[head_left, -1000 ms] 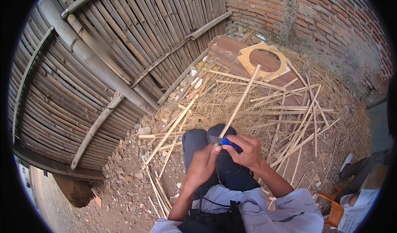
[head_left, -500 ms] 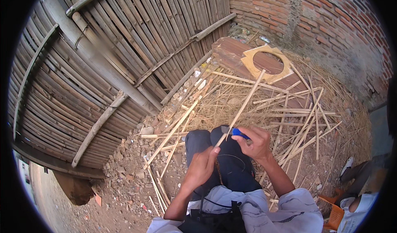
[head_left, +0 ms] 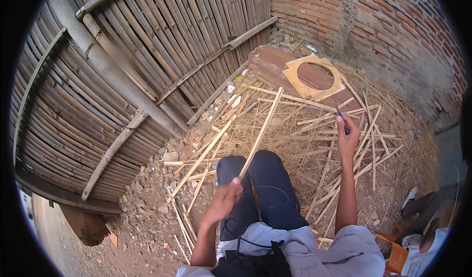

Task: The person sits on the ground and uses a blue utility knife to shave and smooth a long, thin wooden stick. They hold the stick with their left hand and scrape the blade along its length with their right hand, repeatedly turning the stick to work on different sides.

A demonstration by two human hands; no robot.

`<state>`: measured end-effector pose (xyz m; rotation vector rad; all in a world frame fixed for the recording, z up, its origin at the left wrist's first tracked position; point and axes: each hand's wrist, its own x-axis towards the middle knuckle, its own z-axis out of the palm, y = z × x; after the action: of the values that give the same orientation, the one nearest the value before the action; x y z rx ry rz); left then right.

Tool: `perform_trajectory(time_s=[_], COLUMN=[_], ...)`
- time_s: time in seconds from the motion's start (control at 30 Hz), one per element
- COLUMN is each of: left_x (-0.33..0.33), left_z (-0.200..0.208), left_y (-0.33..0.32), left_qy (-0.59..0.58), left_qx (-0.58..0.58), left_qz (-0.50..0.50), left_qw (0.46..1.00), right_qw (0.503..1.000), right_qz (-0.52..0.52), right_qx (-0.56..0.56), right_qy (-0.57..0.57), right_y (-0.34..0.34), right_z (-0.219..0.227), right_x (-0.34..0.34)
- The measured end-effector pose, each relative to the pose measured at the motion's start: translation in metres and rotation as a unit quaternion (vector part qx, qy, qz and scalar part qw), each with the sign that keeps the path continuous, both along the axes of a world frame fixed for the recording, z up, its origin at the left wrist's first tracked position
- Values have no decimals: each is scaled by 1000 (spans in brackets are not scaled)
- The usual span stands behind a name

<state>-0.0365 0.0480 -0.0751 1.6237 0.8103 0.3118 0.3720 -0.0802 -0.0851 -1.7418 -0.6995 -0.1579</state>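
Note:
My left hand is closed round the lower end of a long, pale bamboo strip. The strip slants up and away over my knees, its far end above the straw. Out to the right, my right hand grips a knife by its blue handle, with the blade pointing away from me. The knife is apart from the strip. Below that hand lie several loose bamboo strips, crossing each other on the straw.
A brown board lies at the back with a pale frame with a round hole on it. A bamboo wall stands left, a brick wall behind. Stones cover the left ground. Another person sits at right by an orange chair.
My right hand has moved the knife off the strip, up and to the right. My left hand has shifted slightly left and down, and the strip's far end has swung left.

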Motion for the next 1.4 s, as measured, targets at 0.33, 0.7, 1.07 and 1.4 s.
perform_trajectory(time_s=[0.33, 0.7, 1.07, 1.4], left_x=[35, 43, 30, 7], left_z=[10, 38, 31, 24], left_y=[-16, -36, -36, -29], left_qy=[-52, 64, 99, 149], left_qx=[110, 274, 268, 230], left_qz=[-46, -5, -10, -55], left_qw=[992, 960, 958, 960], right_qw=[949, 939, 973, 992], right_qz=[266, 279, 156, -102], right_qx=[-26, -9, -5, 45], right_qy=[-168, -200, -171, -63], right_y=[13, 17, 24, 31], right_z=[13, 11, 19, 3], right_x=[-172, -184, -105, 57])
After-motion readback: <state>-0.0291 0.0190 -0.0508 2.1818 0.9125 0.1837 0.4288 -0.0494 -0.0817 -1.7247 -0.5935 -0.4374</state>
